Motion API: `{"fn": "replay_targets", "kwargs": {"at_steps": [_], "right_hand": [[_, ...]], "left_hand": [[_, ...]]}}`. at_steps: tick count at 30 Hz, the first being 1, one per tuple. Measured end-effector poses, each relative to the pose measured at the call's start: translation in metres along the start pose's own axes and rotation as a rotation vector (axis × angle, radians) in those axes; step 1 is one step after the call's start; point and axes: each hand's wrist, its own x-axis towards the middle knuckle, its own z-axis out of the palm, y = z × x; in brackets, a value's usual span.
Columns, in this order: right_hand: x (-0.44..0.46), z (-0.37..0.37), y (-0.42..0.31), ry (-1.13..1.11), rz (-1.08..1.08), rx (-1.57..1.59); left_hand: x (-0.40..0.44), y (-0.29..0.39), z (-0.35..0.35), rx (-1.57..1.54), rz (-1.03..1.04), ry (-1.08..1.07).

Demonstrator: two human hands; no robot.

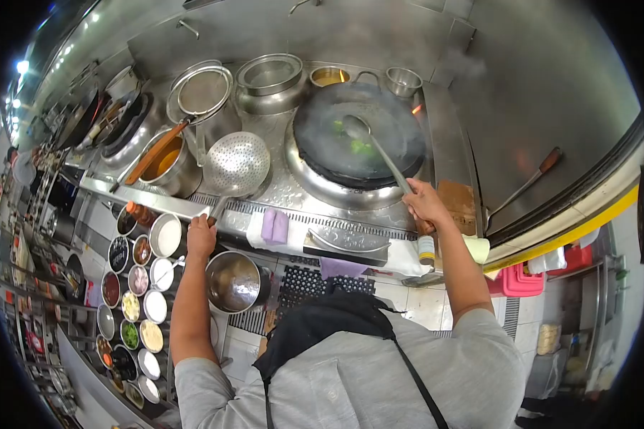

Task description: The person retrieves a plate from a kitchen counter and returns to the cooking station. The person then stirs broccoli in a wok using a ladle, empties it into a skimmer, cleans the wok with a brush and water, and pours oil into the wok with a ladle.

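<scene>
A large dark wok sits on the stove burner, with steam and a few green vegetable pieces inside. My right hand is closed around the handle of a long metal ladle, whose bowl rests in the wok by the greens. My left hand grips the handle of a round perforated skimmer. The skimmer's bowl lies left of the wok, above the steel counter, beside a pot of orange-brown liquid. Whether the skimmer touches the counter I cannot tell.
Left, several bowls of ingredients stand in rows near a steel pot. Mesh strainers and metal bowls line the back. Folded purple cloth lies on the front edge. Another ladle leans at right.
</scene>
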Motion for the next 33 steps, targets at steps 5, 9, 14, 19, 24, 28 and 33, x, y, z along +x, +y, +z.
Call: {"fn": "replay_targets", "kwargs": {"at_steps": [5,9,14,19,24,28,33], "right_hand": [[-0.016,-0.010,0.004,0.024,0.019,0.106],[-0.038,-0.018,-0.003,0.058,0.049,0.148],[-0.062,-0.028,-0.008,0.015,0.064,0.264],[-0.046,-0.026,0.003,-0.064,0.077,0.195],[-0.018,-0.010,0.028,0.070,0.005,0.163],[-0.011,-0.014,0.043,0.229,-0.177,-0.270],[-0.022,-0.023,0.034,0.115,0.031,0.216]], "left_hand": [[0.027,-0.013,0.037,0.033,-0.099,-0.238],[0.025,-0.007,0.041,-0.225,-0.097,-0.254],[0.005,0.030,0.035,-0.209,-0.039,-0.263],[-0.008,0.044,0.034,-0.138,-0.001,-0.304],[-0.009,0.043,0.043,-0.230,-0.030,-0.192],[-0.010,0.087,0.007,-0.140,0.114,0.182],[-0.010,0.112,0.028,-0.384,0.004,-0.065]]}}
